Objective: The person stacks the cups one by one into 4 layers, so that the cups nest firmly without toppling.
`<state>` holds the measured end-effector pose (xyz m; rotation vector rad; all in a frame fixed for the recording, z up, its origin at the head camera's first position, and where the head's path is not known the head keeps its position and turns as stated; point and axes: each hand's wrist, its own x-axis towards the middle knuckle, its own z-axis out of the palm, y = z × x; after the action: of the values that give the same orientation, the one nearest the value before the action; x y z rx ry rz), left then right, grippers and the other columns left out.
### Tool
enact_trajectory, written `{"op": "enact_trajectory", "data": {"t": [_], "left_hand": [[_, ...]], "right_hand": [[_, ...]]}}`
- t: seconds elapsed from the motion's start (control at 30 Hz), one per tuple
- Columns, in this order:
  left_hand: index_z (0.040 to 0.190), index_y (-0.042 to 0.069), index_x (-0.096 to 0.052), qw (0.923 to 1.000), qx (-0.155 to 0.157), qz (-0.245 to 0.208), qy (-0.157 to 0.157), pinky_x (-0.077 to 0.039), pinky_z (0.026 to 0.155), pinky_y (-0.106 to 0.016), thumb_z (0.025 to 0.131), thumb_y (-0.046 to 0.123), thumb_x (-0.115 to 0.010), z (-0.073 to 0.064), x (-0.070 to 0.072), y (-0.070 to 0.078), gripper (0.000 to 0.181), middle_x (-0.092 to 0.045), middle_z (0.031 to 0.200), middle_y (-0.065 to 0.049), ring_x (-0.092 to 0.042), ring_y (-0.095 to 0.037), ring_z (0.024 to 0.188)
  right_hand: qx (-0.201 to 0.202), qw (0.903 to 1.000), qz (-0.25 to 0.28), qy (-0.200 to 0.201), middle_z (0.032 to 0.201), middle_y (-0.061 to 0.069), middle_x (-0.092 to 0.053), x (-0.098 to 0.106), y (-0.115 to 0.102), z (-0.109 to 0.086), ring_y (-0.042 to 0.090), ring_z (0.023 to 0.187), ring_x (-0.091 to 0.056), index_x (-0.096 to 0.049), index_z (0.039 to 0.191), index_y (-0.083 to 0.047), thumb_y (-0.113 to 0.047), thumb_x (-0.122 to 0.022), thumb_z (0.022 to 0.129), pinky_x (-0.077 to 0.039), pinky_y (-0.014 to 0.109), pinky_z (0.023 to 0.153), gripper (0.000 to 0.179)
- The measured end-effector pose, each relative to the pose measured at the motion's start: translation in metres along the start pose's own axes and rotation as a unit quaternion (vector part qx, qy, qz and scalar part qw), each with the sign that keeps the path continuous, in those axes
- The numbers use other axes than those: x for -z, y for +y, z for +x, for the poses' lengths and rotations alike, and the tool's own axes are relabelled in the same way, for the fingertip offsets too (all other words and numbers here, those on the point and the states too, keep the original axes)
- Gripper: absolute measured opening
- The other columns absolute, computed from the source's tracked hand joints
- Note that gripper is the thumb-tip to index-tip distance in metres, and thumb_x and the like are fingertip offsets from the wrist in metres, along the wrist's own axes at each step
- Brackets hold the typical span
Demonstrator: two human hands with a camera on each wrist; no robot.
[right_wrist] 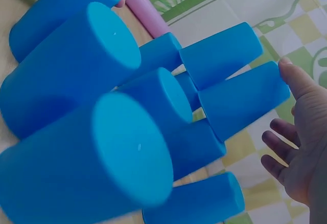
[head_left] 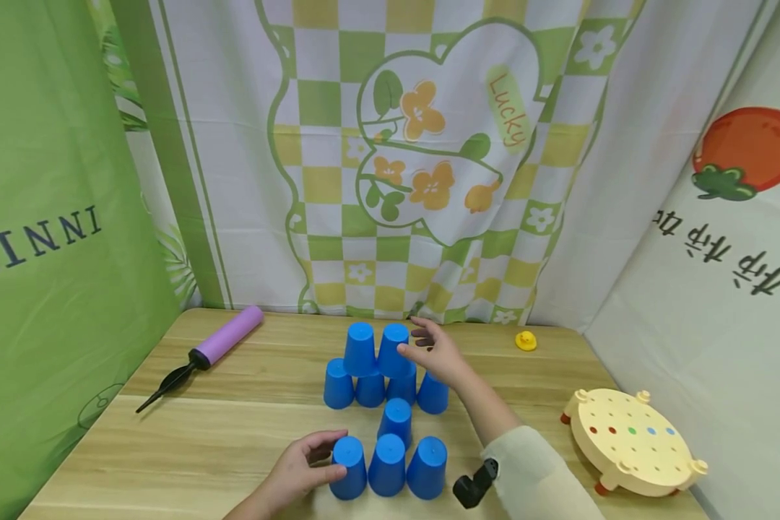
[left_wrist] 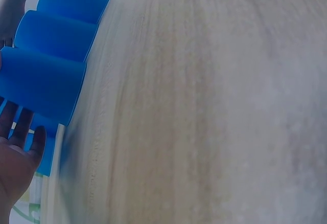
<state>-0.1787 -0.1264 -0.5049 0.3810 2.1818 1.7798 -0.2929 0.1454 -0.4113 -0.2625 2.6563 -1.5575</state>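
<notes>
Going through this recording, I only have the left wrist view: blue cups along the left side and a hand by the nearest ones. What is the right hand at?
Observer: In the head view, the right hand has its thumb at the right-hand cup of a raised pair, seemingly touching it.
Operator: What carries that pair?
Observer: A back row of four cups, all standing upside down; the pair sits over the middle of it.
Operator: Anything lying off to the left, outside my picture?
Observer: Yes, a purple pump with a black nozzle end lies on the table.
</notes>
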Motion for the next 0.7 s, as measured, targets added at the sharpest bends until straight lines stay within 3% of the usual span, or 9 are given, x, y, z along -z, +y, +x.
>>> {"op": "enact_trajectory", "data": {"t": [0.33, 0.7], "left_hand": [[0.136, -0.001, -0.053, 1.0000, -0.001, 0.002, 0.007, -0.046, 0.105, -0.055, 0.088, 0.029, -0.074, 0.003, -0.002, -0.003, 0.060, -0.057, 0.137, -0.021, -0.054, -0.041, 0.127], [0.136, -0.001, -0.053, 0.9999, 0.001, -0.001, 0.015, -0.046, 0.105, -0.054, 0.088, 0.028, -0.074, 0.002, -0.004, -0.001, 0.060, -0.058, 0.136, -0.021, -0.055, -0.038, 0.125]], "right_hand": [[0.036, 0.9993, -0.012, 0.006, 0.134, 0.016, -0.059, 0.022, 0.027, -0.039, 0.034, 0.123, -0.056, -0.049, 0.142, -0.010, -0.024, -0.069, 0.092, -0.043, 0.055, 0.106, 0.056], [0.034, 0.9971, -0.020, -0.065, 0.133, 0.020, -0.060, 0.023, 0.053, -0.092, 0.033, 0.119, -0.058, -0.054, 0.136, -0.006, -0.032, -0.071, 0.090, -0.046, 0.054, 0.104, 0.055]]}}
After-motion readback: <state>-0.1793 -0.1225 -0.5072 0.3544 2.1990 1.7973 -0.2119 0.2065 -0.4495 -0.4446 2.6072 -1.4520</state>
